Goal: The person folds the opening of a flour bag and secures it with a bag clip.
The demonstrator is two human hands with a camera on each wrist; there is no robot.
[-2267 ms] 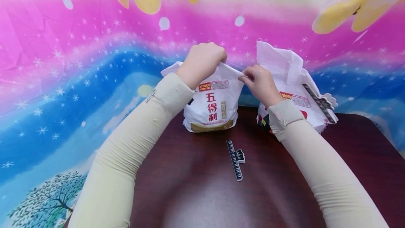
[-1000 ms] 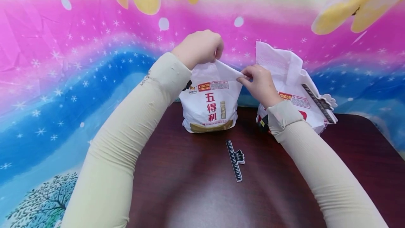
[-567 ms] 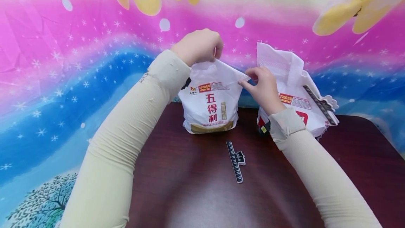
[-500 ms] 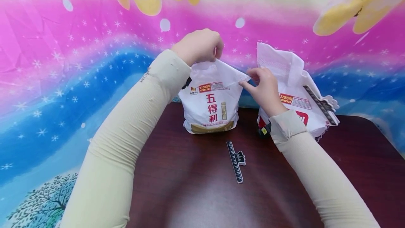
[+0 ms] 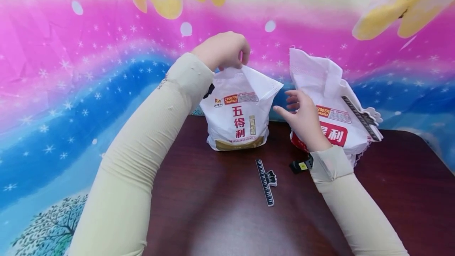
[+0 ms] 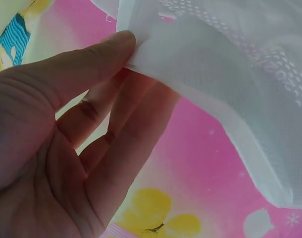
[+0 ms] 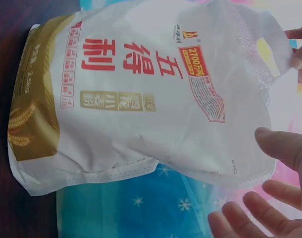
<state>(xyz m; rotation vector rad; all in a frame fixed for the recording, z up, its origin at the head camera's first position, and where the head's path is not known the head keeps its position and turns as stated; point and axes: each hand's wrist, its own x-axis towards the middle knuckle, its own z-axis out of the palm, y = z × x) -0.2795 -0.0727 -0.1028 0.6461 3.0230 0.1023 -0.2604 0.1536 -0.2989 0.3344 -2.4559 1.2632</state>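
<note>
A white flour bag (image 5: 239,117) with red lettering and a gold base band stands upright on the table. My left hand (image 5: 224,50) pinches its top edge between thumb and fingers, plainly seen in the left wrist view, where the thumb (image 6: 109,54) lies over the white fabric. The bag's upper right corner is folded forward over the front. Just right of that corner my right hand (image 5: 305,119) is held with fingers spread, touching nothing. In the right wrist view those fingers (image 7: 240,218) are beside the bag's top. A clip (image 5: 265,183) with a piano-key pattern lies in front of the bag.
To the right stands a second white flour bag (image 5: 314,76), partly behind my right hand. Another piano-key clip (image 5: 361,117) is fixed along its right side. The dark wooden table (image 5: 199,192) backs onto a colourful printed cloth (image 5: 106,50).
My right hand has let go of the bag's top right corner and moved down and right, its fingers spreading. The left hand earlier rose with the top edge, and keeps its hold.
</note>
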